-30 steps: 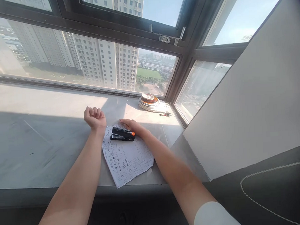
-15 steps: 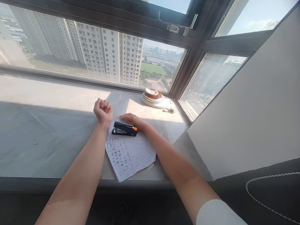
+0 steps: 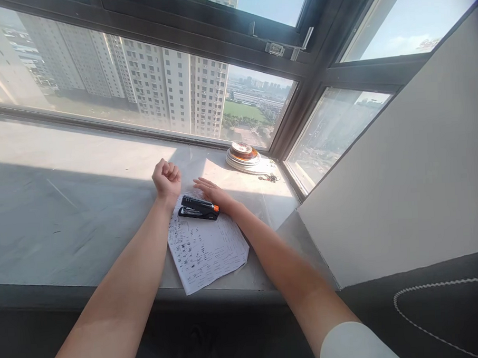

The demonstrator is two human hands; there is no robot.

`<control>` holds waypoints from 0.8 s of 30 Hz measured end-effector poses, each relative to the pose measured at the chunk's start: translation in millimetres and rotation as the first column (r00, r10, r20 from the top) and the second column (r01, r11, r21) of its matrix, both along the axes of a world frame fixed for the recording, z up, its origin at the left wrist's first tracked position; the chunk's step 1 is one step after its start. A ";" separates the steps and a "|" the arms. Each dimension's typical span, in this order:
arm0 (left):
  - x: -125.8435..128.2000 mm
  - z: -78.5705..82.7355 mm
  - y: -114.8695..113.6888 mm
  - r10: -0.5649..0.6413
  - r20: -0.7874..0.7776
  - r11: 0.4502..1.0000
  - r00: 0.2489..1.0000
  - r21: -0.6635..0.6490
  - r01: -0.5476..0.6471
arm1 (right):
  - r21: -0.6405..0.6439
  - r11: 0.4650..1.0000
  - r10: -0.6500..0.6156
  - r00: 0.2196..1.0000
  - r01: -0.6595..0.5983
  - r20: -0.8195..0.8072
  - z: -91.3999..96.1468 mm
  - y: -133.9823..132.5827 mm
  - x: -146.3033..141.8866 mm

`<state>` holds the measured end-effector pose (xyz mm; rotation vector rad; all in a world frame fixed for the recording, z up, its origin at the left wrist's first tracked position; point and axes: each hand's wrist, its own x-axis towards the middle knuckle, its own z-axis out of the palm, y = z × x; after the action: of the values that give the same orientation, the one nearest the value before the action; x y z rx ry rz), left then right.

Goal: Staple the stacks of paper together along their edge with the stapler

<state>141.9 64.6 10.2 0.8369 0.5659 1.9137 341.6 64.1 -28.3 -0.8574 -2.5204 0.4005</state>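
Black stapler lay ungripped on paper, left hand fisted, right hand with fingers outstretched; we seemingly needed a grasp.

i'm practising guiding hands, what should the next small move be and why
Probably curl the right hand around the stapler: its fingers are extended near the stapler's far side, and the stapler lies ungripped on the written paper. The left hand is curled into a fist, so the right looks readier.
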 end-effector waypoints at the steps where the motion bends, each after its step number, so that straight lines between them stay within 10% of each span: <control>1: 0.1 -0.3 0.1 -0.009 0.003 1.000 1.000 0.004 0.009 | 0.019 1.000 -0.015 0.999 0.015 0.029 -0.1 -4.1 3.4; 14: 26.1 -2.7 3.1 -0.117 -0.266 0.992 0.957 -0.076 0.100 | 0.142 0.897 -0.441 0.877 0.420 0.190 -4.2 -47.4 108.7; 20: 60.7 -18.9 -4.3 -0.199 -0.742 0.976 0.640 -0.094 0.195 | 0.063 0.800 -0.581 0.796 0.597 -0.167 14.4 -48.4 113.9; 24: 75.9 -31.6 -5.0 0.061 -0.975 0.982 0.213 0.096 0.160 | -0.004 0.914 -0.383 0.858 0.406 -0.341 34.6 -67.8 107.5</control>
<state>217.7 59.6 -21.4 2.2259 1.0911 1.0980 449.1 -3.7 6.3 -1.1430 -1.9711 0.2916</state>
